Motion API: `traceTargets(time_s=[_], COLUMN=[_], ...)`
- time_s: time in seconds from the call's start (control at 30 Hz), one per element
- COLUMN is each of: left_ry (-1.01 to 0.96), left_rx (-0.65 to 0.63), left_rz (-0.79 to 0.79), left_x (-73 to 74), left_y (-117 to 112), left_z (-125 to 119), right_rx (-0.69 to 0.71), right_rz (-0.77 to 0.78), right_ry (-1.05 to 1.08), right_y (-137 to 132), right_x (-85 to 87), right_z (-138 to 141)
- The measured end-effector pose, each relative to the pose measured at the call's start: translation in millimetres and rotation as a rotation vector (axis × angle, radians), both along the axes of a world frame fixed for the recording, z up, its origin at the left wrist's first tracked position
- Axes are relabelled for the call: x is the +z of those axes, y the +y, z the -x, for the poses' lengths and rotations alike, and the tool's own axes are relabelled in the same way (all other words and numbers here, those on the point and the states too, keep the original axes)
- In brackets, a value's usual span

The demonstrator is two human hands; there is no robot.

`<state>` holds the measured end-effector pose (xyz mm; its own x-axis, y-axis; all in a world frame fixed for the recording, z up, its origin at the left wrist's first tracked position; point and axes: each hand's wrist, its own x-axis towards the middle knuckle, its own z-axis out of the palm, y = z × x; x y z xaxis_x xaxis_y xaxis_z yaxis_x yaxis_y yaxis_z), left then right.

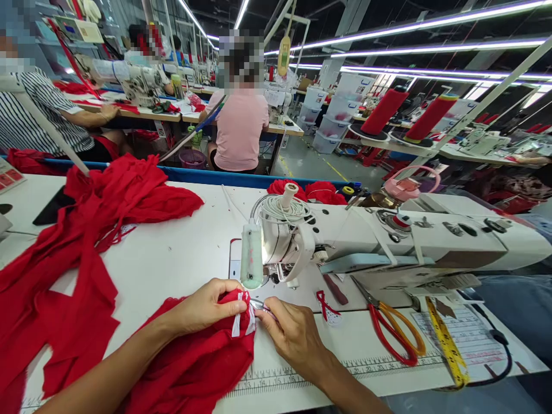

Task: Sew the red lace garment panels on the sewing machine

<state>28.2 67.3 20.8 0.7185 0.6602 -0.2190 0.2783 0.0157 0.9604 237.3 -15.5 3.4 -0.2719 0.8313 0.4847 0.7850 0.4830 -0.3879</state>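
Note:
My left hand (213,307) is closed on a red garment (211,356), pinching a gathered edge where white label strips (238,322) stick out. My right hand (295,330) is closed around a small metal-bladed tool (257,304), its tip against the pinched edge. Fingers hide most of the tool's handle, so its exact kind is unclear. Both hands are in front of the white sewing machine (345,230), just below its needle area and the pale lamp (251,256). The rest of the garment hangs down over the table's near edge.
A heap of red fabric (107,213) covers the table's left side. Right of my hands lie scissors (390,333), a yellow tape measure (446,342), a paper sheet (470,336) and a printed ruler strip (345,368). Red thread cones (383,112) stand behind. Co-workers sit ahead.

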Motion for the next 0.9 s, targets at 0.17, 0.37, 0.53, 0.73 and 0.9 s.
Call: traceTargets(time_s=[0.17, 0.37, 0.53, 0.73, 0.9], left_ry=[-0.029, -0.043, -0.05, -0.051, -0.011], left_rx=[-0.015, 0.024, 0.02, 0.023, 0.076], left_rz=[0.037, 0.079, -0.03, -0.123, -0.131], left_x=[4.1, 6.9, 3.9, -4.4, -4.6], left_y=[0, -4, -4, -2, -4], left_z=[-2, -3, -2, -1, -3], right_rx=[0.01, -0.035, 0.011, 0.018, -0.021], right_rz=[0.064, 0.38, 0.653, 0.702, 0.635], right_ry=[0.088, 0.383, 0.605, 0.634, 0.663], right_y=[0, 4, 12, 21, 22], right_x=[-2.2, -0.6, 10.4, 8.3, -1.2], right_z=[-3, -7, 1, 12, 15])
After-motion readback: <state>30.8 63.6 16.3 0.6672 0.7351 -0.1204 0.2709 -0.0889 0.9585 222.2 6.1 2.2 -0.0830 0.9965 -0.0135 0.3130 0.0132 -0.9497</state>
